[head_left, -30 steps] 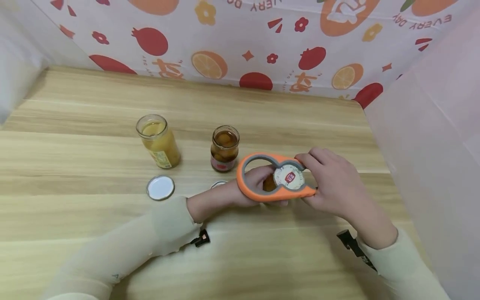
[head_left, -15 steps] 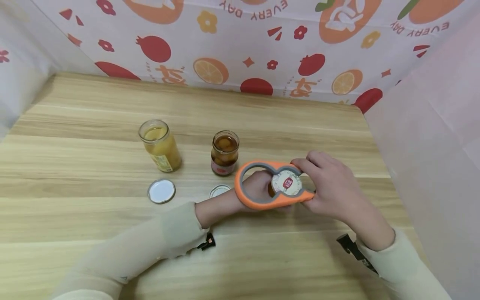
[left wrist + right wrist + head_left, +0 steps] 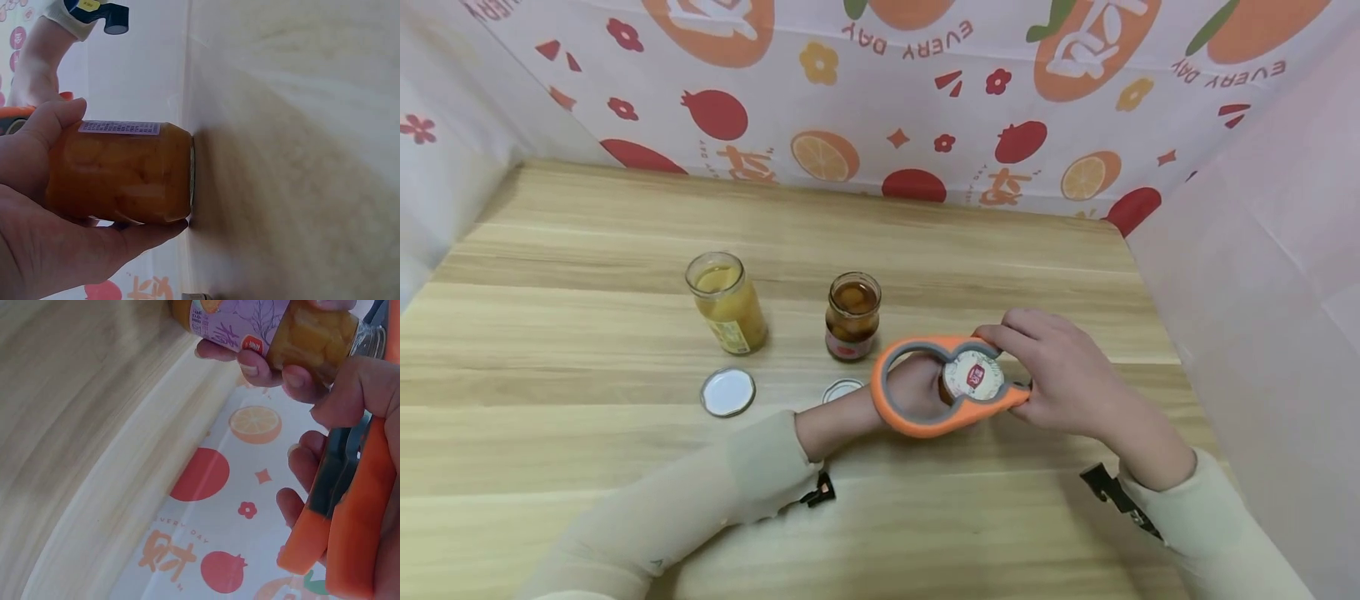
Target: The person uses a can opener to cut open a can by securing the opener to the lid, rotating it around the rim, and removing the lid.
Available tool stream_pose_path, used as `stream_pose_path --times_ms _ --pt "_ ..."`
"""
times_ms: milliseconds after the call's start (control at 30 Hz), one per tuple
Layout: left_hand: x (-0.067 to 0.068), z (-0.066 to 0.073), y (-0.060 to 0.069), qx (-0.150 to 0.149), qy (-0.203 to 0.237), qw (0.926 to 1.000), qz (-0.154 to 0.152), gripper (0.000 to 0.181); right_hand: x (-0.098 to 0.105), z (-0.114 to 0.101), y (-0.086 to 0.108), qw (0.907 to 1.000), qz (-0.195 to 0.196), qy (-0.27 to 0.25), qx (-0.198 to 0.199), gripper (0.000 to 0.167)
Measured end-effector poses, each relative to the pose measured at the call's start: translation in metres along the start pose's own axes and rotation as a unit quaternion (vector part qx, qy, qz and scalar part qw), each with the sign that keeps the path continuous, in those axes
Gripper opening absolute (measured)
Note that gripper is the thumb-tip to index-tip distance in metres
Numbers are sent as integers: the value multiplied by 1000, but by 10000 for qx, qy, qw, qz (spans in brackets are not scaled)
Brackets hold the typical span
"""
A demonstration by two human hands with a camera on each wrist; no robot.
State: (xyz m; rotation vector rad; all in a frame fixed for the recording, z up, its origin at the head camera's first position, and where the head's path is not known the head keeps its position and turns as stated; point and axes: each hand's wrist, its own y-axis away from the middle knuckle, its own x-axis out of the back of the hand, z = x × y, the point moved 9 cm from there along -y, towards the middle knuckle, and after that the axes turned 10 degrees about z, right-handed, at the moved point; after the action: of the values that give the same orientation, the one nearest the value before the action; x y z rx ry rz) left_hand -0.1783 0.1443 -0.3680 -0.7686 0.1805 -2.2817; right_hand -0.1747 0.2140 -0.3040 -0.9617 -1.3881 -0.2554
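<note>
An orange and grey jar opener point(image 3: 887, 410) lies round the white lid point(image 3: 973, 376) of a jar. My right hand point(image 3: 1060, 375) grips its two handles, which show as orange ends point(image 3: 353, 544) in the right wrist view. My left hand point(image 3: 69, 250) holds the jar point(image 3: 122, 178) upright round its body, its base at or close to the tabletop. Amber fruit pieces fill that jar, and a purple label point(image 3: 247, 322) wraps it. In the head view the opener's larger ring frames part of my left hand, and the jar's body is mostly hidden.
An uncapped jar of yellow fruit point(image 3: 730, 321) stands at the left. Nearer the middle is a smaller uncapped jar with dark amber contents point(image 3: 852, 321). One loose lid point(image 3: 727, 392) lies before the yellow jar; another lid point(image 3: 841, 389) is partly behind my left forearm.
The head view has tilted, so everything sits lower in it. The opener has turned slightly on the lid, its handle end swinging a little away from me. Both hands keep their holds.
</note>
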Motion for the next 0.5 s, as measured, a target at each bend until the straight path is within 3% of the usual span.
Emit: stream_pose_path --times_ms 267,400,433,467,500 --pt "-2 -2 4 71 491 9982 -342 46 -4 3 -2 9992 -328 -207 -9 59" --pt "-5 0 4 -94 317 9973 -649 47 -5 5 -4 9989 -414 -232 -37 57" --pt "-5 1 4 -184 104 9970 -747 48 -5 5 -4 9989 -415 -228 -33 56" --pt "-9 3 6 -442 -581 9935 -873 48 -4 5 -5 9989 -419 -216 -22 56" --pt "-11 3 8 -814 -1762 9764 -944 47 -4 5 -5 9989 -417 -196 -6 56"
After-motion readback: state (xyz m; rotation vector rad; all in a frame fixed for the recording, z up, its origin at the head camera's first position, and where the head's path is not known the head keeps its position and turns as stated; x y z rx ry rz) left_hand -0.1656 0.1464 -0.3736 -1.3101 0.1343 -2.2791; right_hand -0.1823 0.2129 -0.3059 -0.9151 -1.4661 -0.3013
